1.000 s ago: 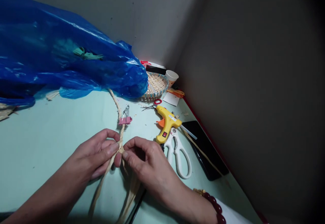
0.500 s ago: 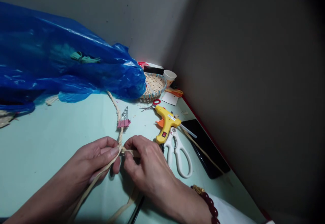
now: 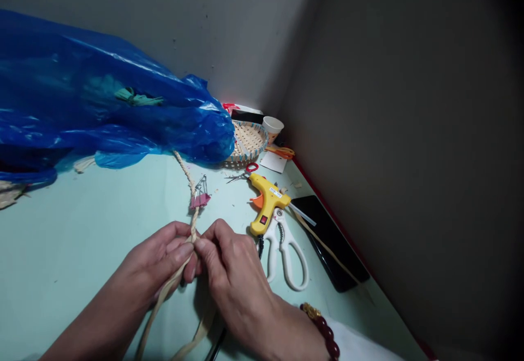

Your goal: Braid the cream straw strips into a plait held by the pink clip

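Observation:
A pale plaited cord (image 3: 194, 222) runs from under the blue plastic bag (image 3: 135, 126) down to my fingers. Between thumb and fingers, my left hand (image 3: 164, 260) pinches the lower end of the plait. My right hand (image 3: 233, 268) is closed on the same spot from the other side, its fingertips touching the cord. Flat loose strands (image 3: 158, 309) hang from the pinch toward the bottom edge. Just above my hands a pink binder clip (image 3: 200, 201) grips the cord. Part of the strands is hidden behind my right hand.
Right of my hands lie a yellow glue gun (image 3: 268, 200), white-handled scissors (image 3: 290, 257) and a black phone-like slab (image 3: 331, 241). Small red-handled scissors (image 3: 250, 169), a woven basket (image 3: 248, 140) and a paper cup (image 3: 273, 125) are farther back, near the wall.
My right hand has shifted slightly left, its thumb now against my left fingertips. The strand that stuck out between its fingers no longer shows. The loose strands hang farther right.

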Available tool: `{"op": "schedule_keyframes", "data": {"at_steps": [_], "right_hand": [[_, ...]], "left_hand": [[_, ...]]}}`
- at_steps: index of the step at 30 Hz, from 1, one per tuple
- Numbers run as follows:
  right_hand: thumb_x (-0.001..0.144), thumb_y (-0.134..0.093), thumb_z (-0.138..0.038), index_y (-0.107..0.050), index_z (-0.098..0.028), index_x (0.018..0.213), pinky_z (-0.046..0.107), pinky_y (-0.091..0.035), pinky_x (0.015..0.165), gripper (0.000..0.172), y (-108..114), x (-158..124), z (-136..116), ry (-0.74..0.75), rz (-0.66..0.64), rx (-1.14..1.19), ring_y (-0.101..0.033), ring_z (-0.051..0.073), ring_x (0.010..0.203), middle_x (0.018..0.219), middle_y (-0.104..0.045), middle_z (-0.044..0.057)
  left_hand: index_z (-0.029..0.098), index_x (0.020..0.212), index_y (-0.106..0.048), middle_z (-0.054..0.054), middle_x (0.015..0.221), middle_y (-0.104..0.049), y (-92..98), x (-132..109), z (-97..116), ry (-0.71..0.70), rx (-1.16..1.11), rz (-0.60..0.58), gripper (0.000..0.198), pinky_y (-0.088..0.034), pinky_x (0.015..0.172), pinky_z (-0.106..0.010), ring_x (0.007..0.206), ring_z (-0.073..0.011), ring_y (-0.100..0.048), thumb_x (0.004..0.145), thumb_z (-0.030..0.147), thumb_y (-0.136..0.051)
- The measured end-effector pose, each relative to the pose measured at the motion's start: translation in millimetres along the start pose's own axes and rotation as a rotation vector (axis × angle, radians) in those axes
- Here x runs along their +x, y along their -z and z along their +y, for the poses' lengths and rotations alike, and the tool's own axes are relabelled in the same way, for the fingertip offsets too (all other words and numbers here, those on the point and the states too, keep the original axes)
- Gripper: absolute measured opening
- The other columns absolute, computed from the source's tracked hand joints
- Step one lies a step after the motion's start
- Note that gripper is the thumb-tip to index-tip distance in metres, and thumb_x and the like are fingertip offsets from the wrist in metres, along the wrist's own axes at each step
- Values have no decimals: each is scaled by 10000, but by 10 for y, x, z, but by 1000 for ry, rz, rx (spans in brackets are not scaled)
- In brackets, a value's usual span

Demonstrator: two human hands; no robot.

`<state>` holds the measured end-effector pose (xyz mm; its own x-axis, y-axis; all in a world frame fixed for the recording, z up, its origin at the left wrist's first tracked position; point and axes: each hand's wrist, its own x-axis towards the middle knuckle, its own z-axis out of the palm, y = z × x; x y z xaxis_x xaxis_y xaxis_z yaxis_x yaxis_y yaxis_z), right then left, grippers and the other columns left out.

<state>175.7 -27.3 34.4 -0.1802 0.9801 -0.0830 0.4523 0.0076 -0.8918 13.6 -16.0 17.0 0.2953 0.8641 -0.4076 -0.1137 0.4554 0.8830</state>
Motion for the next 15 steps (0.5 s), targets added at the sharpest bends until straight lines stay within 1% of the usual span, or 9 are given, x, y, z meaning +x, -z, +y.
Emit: {"op": "schedule_keyframes", "data": {"at_steps": [2,4,7,10,11,13,15], "right_hand": [[1090,-425,-329,-515,-231,840,283,-445,731,283,5,4,-1,6,-36,75,-647,163,677,707,-688,-4],[1098,-411,-318,-483,-239,827,273,-451,727,291,22,15,-2,23,-83,133,-643,155,655,664,-669,-26],[1077,-442,-254,-464,-240,787,262,-454,741,292,64,37,-10,40,-132,128,-639,147,658,623,-643,-43],[1071,-438,-239,-472,-234,798,263,-474,757,275,93,55,-13,3,-175,167,-653,144,667,636,-649,-35],[1073,-436,-249,-476,-232,828,267,-482,767,248,97,58,-9,-6,-180,191,-659,145,669,647,-653,-32],[1068,-448,-253,-471,-229,931,275,-493,776,141,99,64,1,-15,-178,231,-664,147,663,655,-653,-39],[1059,-462,-248,-437,-234,996,271,-490,745,69,100,69,5,-37,-173,248,-655,147,649,656,-647,-52]], "left_hand": [[268,984,-608,48,708,-683,-8,10,-18,-30,26,-6,340,-521,713,-272,727,-181,-633,833,514,-788],[271,973,-586,56,668,-689,-16,9,-29,-61,60,3,328,-522,699,-279,688,-182,-652,866,533,-752],[275,948,-561,70,605,-674,-48,-17,-36,-99,82,21,282,-509,672,-282,637,-178,-646,911,519,-699],[273,919,-555,79,609,-660,-109,-53,-35,-123,86,54,234,-494,670,-275,632,-163,-626,949,487,-644],[273,918,-555,81,616,-655,-130,-64,-33,-125,87,72,216,-491,673,-273,639,-160,-622,961,473,-625],[273,917,-560,79,629,-655,-164,-79,-30,-133,90,91,198,-489,678,-271,652,-159,-619,968,457,-613],[271,913,-571,78,637,-653,-176,-81,-30,-130,69,109,201,-485,675,-265,654,-156,-611,953,456,-635]]}}
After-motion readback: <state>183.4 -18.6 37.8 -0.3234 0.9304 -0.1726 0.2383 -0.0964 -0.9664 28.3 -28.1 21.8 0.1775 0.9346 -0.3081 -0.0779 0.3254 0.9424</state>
